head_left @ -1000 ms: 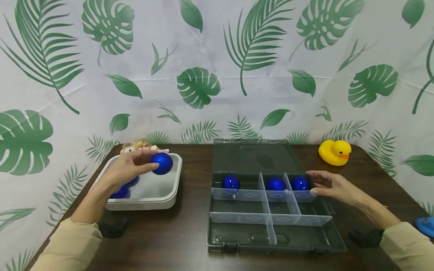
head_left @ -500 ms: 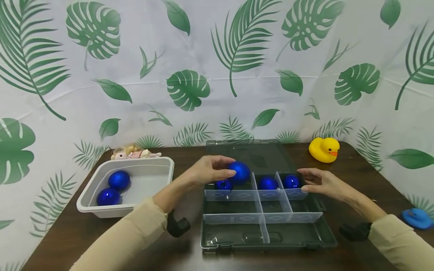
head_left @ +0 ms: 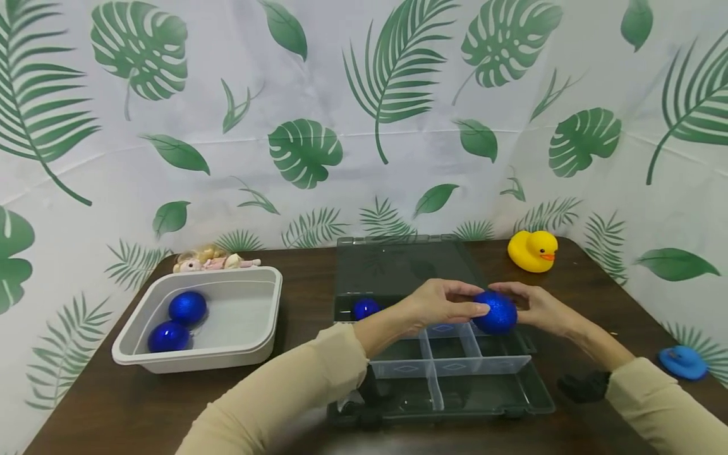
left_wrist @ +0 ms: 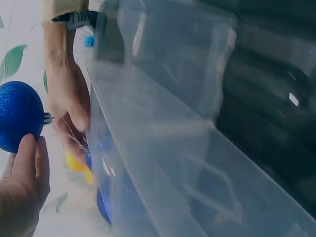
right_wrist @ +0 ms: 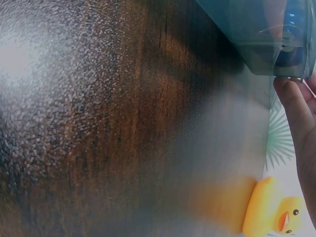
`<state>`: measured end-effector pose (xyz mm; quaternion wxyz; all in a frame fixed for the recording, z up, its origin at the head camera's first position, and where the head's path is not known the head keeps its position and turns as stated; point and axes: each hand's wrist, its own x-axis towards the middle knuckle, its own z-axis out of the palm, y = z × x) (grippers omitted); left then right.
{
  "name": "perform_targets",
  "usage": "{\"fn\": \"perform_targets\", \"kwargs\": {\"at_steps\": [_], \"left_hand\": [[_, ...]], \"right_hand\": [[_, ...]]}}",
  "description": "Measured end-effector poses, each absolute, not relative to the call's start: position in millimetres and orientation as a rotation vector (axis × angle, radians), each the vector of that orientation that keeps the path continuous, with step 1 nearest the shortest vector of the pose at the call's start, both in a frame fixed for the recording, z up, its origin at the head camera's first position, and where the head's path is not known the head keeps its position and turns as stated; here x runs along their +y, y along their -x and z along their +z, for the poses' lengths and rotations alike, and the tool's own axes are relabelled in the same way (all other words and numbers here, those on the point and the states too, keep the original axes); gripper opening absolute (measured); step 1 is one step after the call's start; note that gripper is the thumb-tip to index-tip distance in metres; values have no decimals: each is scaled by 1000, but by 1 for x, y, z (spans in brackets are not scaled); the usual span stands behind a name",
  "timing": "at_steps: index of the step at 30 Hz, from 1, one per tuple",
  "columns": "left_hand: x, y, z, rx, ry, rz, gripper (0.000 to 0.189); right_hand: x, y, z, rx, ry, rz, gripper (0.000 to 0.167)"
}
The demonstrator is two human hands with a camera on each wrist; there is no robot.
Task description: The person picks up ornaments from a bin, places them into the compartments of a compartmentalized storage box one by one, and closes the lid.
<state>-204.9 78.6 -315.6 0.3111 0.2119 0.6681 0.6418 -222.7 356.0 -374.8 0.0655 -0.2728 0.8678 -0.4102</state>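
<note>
Blue glittery ball (head_left: pixel 495 312): pinched in the left hand (head_left: pixel 440 308), above the right end of the compartmented grey translucent plastic box (head_left: pixel 486 388).
Right hand (head_left: pixel 547 309): beside that ball, fingers loosely extended, thumb touching the box's edge.
White rectangular tub (head_left: pixel 244 316): two blue balls (head_left: pixel 188 308) inside.

Both sleeves are plain beige cloth: the left sleeve (head_left: pixel 279 395) loose and creased, the right sleeve (head_left: pixel 673 407) gathered at a puffed right cuff (head_left: pixel 628 379). Just beside that cuff is a chunky black mount (head_left: pixel 586 387). A dark strap (left_wrist: pixel 81 19), also next to the cuff, bears pale marks too blurred to read. The left grip (head_left: pixel 435 308) and right grip (head_left: pixel 540 309), both left of the cuff from the head view, are bare.
</note>
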Motion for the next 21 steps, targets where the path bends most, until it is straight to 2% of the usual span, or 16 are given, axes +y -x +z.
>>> {"fn": "perform_targets", "kwargs": {"at_steps": [6, 13, 21], "left_hand": [[97, 199, -318, 1758, -514, 1716, 35], [100, 196, -340, 2010, -454, 1617, 36], [105, 192, -341, 2251, -486, 1445, 34]], "right_hand": [[355, 227, -374, 2627, 859, -1225, 63], [354, 226, -377, 2562, 862, -1312, 55], [355, 222, -377, 2649, 768, -1224, 54]]}}
